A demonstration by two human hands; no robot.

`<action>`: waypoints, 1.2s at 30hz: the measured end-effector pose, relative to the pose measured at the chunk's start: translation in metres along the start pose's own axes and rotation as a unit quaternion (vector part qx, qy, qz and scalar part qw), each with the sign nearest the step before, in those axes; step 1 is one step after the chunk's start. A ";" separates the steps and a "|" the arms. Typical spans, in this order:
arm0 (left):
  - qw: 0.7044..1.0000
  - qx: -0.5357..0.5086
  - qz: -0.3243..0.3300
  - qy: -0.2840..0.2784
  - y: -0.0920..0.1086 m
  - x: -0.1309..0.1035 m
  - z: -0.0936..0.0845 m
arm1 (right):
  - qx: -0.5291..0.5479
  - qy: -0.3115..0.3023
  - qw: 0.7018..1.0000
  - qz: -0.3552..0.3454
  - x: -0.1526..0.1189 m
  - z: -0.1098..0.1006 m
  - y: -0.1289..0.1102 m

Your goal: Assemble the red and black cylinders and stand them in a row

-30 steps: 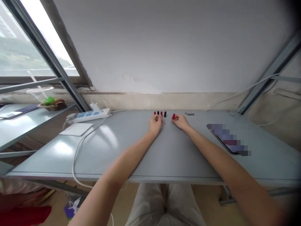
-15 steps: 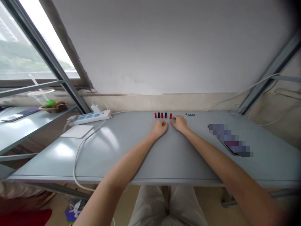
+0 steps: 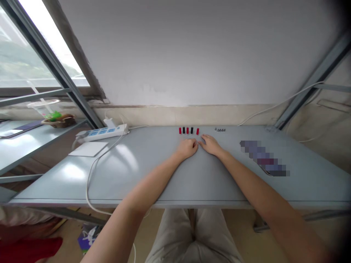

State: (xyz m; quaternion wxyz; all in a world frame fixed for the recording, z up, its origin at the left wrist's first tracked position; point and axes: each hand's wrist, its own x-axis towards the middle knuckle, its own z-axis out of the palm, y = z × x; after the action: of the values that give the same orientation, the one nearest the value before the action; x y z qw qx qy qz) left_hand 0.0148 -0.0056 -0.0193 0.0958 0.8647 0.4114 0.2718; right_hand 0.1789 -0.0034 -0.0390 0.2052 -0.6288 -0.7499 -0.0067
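Note:
Several small red and black cylinders stand in a row on the grey table near the wall. At the row's left end is a red cylinder; a black cylinder is further right, and another red cylinder stands at the right end. Just in front of the row, my left hand has its fingers curled together; what they hold, if anything, is too small to name. My right hand rests beside it with thumb and fingers apart. Several small metal pieces lie beyond my right hand.
A phone-like device, blurred out, lies at the right. On the left are a power strip, a flat white item and a white cable running over the front edge. A plastic cup stands on the side shelf.
My right hand has drawn back from the right-end red cylinder, nearer to my left hand. My left hand has shifted slightly right, away from the row. The view has tilted a little.

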 end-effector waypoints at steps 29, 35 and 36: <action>0.995 0.084 -0.010 -0.044 0.004 -0.001 -0.003 | -0.012 -0.011 1.000 -0.003 0.002 0.003 0.003; 0.996 0.082 -0.007 -0.044 0.004 -0.002 -0.005 | -0.017 -0.014 1.000 -0.004 0.003 0.003 0.003; 0.996 0.082 -0.006 -0.043 0.004 -0.002 -0.005 | -0.016 -0.013 1.000 -0.004 0.003 0.003 0.004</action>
State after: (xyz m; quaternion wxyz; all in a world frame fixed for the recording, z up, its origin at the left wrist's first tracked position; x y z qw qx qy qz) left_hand 0.0143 -0.0098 -0.0145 0.0440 0.8779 0.4330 0.1997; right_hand 0.1809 0.0007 -0.0421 0.1849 -0.6292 -0.7549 -0.0113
